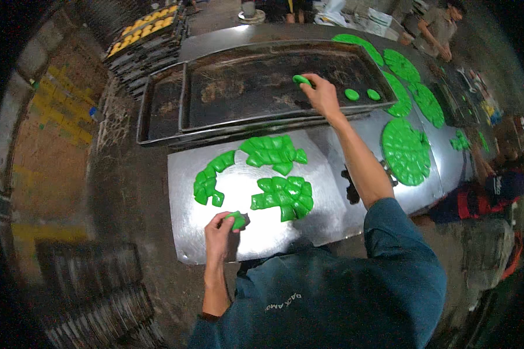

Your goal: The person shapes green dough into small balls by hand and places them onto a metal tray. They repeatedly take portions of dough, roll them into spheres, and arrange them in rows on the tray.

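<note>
My right hand (319, 93) is out over a large dark baking tray (239, 81), its fingers closed on a small green dough disc (301, 79). Two similar discs (351, 94) lie near the tray's right end. My left hand (219, 228) is low over the steel table (192, 244), gripping a green dough piece (236, 220). Above it on the table are a curved strip of green dough pieces (206, 183) and two clusters of pieces (282, 199), glossy and segmented.
Several round green dough sheets (406, 151) run along the right. A co-worker (436, 32) is at top right, another person (477, 198) at lower right. A rack (137, 43) holding yellow pieces stands at back left. Stacked dark trays (93, 302) are at lower left.
</note>
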Available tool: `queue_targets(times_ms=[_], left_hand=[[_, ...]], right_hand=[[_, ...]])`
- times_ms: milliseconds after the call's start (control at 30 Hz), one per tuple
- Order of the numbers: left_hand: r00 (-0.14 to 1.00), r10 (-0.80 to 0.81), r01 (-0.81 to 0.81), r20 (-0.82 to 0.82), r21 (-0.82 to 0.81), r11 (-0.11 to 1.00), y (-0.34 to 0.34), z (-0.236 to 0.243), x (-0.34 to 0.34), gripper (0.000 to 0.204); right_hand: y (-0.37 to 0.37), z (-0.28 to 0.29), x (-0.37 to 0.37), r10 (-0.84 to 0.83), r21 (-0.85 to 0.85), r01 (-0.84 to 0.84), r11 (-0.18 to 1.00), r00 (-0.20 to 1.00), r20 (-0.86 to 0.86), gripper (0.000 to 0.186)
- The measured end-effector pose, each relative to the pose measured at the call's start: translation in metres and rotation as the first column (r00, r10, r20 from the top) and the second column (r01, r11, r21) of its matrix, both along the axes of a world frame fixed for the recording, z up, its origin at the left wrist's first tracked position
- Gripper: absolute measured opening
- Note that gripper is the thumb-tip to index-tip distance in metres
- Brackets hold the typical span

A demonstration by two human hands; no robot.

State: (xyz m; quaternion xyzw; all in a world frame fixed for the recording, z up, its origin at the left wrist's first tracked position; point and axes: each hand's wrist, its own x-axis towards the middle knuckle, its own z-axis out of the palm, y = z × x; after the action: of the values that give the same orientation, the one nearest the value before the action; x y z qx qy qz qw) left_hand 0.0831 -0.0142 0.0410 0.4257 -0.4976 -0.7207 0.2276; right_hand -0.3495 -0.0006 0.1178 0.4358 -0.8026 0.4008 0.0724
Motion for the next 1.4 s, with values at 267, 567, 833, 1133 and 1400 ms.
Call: queue_targets(times_ms=[267, 567, 833, 1133, 1400], left_hand=[[0.99, 0.047, -0.045, -0.132, 0.023, 0.999, 0.003, 0.024, -0.037, 0.026], [0.945, 0.081, -0.305, -0.318, -0.759, 0.575, 0.016, 0.044, -0.099, 0.03], [0.886, -0.024, -0.016, -0.463, -0.082, 0.997, 0.046, 0.038, -0.08, 0.02], [0.914, -0.403, 0.405, -0.055, 0.024, 0.914, 0.02, -0.017, -0.069, 0.025], [0.955, -0.293, 0.295, -0.054, 0.03, 0.955, 0.008, -0.012, -0.064, 0.03]], right_hand=[[-0.01, -0.044, 0.118, 0.357, 0.124, -0.352, 0.928, 0.934, -0.021, 0.028], [0.068, 0.002, 0.291, 0.147, -0.295, -0.003, 0.955, 0.872, 0.468, 0.026], [0.131, -0.02, 0.259, -0.023, -0.055, 0.013, 0.998, 0.982, -0.188, 0.026], [0.228, -0.094, 0.222, -0.592, 0.343, 0.549, 0.762, 0.806, 0.026, 0.035], [0.296, -0.146, 0.133, -0.739, 0.382, 0.66, 0.647, 0.666, 0.101, 0.042]])
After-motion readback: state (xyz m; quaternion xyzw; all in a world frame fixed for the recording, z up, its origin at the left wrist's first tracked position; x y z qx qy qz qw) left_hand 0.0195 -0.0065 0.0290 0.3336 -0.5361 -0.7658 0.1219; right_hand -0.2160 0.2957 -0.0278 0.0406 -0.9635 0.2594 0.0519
